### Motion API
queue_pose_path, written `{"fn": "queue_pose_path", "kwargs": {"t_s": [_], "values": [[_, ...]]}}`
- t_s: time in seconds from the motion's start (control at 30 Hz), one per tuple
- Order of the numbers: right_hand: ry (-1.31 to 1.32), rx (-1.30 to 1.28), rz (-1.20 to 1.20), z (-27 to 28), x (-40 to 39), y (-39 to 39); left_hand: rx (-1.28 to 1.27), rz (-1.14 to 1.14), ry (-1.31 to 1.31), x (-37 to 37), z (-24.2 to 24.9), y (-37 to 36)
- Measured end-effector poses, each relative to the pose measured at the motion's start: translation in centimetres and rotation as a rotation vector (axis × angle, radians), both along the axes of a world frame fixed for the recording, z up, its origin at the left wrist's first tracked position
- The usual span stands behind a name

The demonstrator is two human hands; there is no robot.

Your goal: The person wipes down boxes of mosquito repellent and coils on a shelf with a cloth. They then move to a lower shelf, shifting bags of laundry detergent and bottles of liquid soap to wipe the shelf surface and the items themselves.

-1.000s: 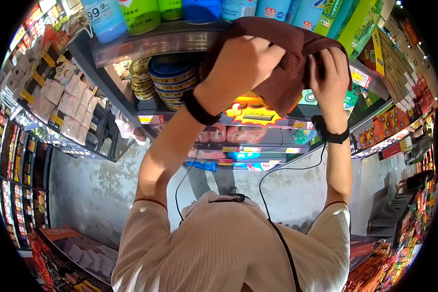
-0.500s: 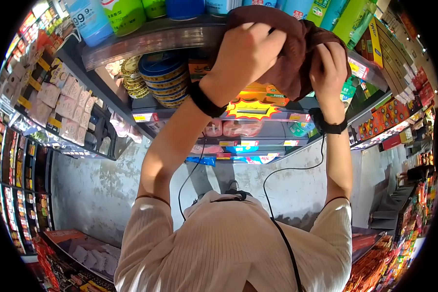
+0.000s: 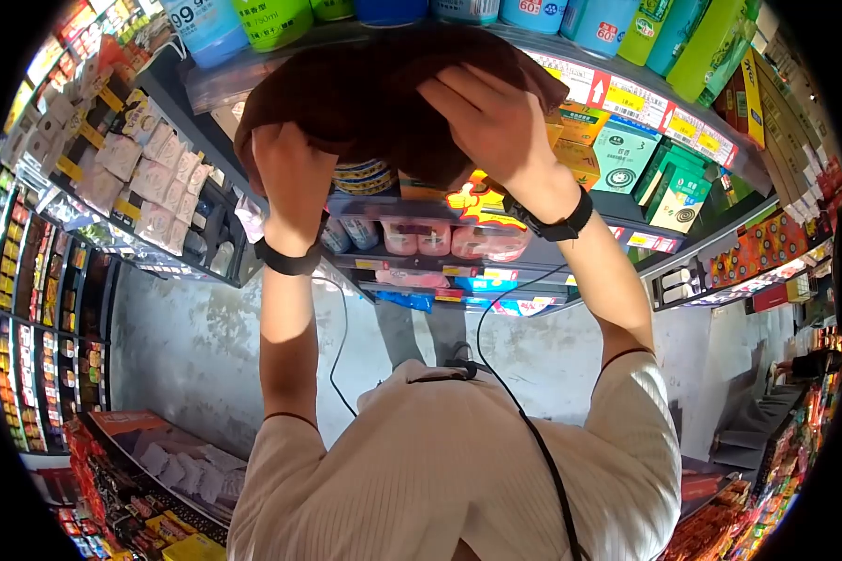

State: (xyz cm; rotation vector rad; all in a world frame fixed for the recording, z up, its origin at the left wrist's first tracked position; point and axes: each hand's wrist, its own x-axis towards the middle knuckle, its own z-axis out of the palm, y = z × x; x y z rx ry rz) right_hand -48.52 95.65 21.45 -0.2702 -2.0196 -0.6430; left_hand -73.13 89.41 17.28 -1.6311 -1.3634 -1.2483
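A dark brown cloth (image 3: 365, 93) is spread along the front edge of the upper shelf, beneath the row of bottles. At its left end, my left hand (image 3: 295, 178) grips the lower edge, with the fingertips hidden behind the fabric. My right hand (image 3: 496, 126) is closed on the cloth nearer its right end, fingers bent into the folds. Between my hands the fabric sags and covers part of the shelf below. Each wrist wears a black band with a thin cable running from it.
Blue and green bottles (image 3: 276, 19) line the upper shelf. Below stand green boxes (image 3: 678, 192), round tins (image 3: 365, 176) and pink packs (image 3: 491, 243). Price tags (image 3: 627, 98) run along the shelf edge. White packs (image 3: 159, 182) fill a rack at left. Grey floor (image 3: 187, 346) lies underneath.
Both hands have moved left along the shelf edge with the cloth, my left hand farther and lower. The bunched cloth is now stretched wider, and price tags and green boxes at right are uncovered.
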Motion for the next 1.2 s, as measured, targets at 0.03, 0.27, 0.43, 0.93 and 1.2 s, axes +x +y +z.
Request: {"fn": "queue_pose_path", "kwargs": {"t_s": [0.03, 0.27, 0.43, 0.93, 1.2], "values": [[-0.018, -0.006, 0.002, 0.1, 0.7, 0.2, 0.015, -0.052, -0.02, 0.5, 0.2, 0.3], [0.001, 0.043, -0.129, 0.4, 9.2, 0.4, 0.085, -0.206, 0.123, 6.2, 0.3, 3.1], [0.073, 0.061, -0.344, -1.1, 17.6, 0.7, 0.114, -0.418, 0.192, 13.9, 1.4, 4.9], [0.165, -0.073, -0.381, -2.4, 17.1, -1.2, -0.155, -0.529, 0.178, 15.8, 0.8, 4.0], [0.13, -0.016, -0.138, -1.5, 5.4, 0.1, 0.165, -0.346, 0.096, 6.3, 1.5, 2.1]]}}
